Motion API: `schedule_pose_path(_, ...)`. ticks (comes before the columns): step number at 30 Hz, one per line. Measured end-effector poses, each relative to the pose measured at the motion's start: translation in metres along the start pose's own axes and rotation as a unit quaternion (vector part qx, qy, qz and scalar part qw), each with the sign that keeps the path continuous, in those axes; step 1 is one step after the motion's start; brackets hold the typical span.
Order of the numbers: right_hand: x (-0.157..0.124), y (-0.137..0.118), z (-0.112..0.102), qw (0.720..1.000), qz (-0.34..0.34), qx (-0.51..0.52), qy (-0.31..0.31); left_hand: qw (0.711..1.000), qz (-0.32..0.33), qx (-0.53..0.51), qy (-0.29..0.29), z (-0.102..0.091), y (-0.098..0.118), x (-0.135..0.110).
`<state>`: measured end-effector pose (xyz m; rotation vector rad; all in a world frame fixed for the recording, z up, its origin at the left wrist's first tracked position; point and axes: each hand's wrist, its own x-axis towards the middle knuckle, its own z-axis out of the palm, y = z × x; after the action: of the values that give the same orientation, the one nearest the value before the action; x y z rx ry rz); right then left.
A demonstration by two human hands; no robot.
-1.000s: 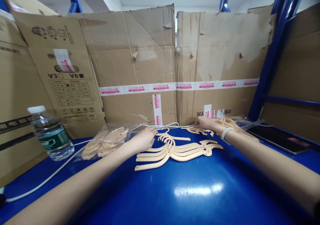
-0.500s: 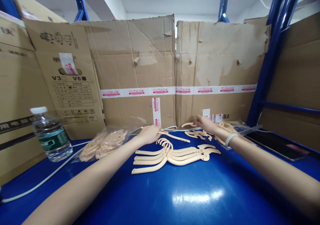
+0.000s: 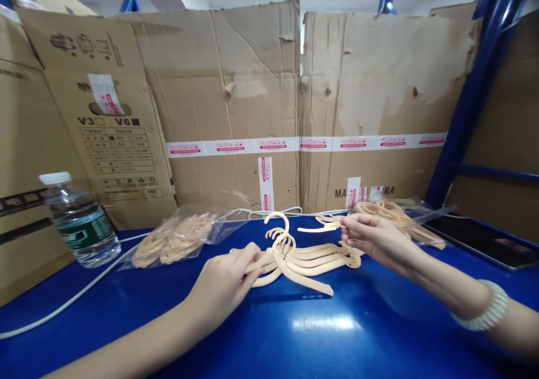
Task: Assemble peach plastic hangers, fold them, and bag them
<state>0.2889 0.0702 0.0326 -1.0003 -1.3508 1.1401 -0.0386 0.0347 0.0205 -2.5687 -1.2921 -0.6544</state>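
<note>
My left hand (image 3: pixel 229 278) is closed on one arm of a beige hanger body (image 3: pixel 305 279), which has a hook and is tilted above the table. Beneath it lies a row of several beige hangers (image 3: pixel 318 254), hooks bunched together; my hand hides their left ends. Pinched in the fingertips of my right hand (image 3: pixel 374 236) is a slim curved beige hanger arm (image 3: pixel 315 229), pointing left just behind the row. Small loose beige pieces (image 3: pixel 327 219) lie behind it, partly covered by the hand.
Clear bags of beige hanger parts lie at left (image 3: pixel 181 238) and right (image 3: pixel 381 209). A water bottle (image 3: pixel 82 224) stands far left by a white cable (image 3: pixel 71 306). At right is a dark flat device (image 3: pixel 480 241). Cardboard boxes (image 3: pixel 227 109) wall off the back of the blue table (image 3: pixel 261 339).
My left hand has brought the hanger body nearer, over the row. The right hand has moved closer and away from the back boxes, with the hanger arm in its fingers.
</note>
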Motion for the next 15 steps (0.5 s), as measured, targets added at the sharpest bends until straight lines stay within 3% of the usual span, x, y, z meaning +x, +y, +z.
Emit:
schedule_pose_path(4, -0.014, 0.016, 0.013, 0.998, 0.041, 0.048, -0.010, 0.994, 0.019, -0.098, 0.054, 0.016, 0.003, -0.018)
schedule_pose_path(9, -0.021, 0.023, 0.015, 0.985, 0.067, 0.158, -0.009, 0.978, 0.048, -0.160, 0.121, 0.021, 0.004, -0.019)
schedule_pose_path(15, -0.026, 0.018, 0.016, 0.981, 0.082, 0.177, -0.008, 0.973, 0.025, -0.191, 0.125, 0.023, 0.004, -0.021)
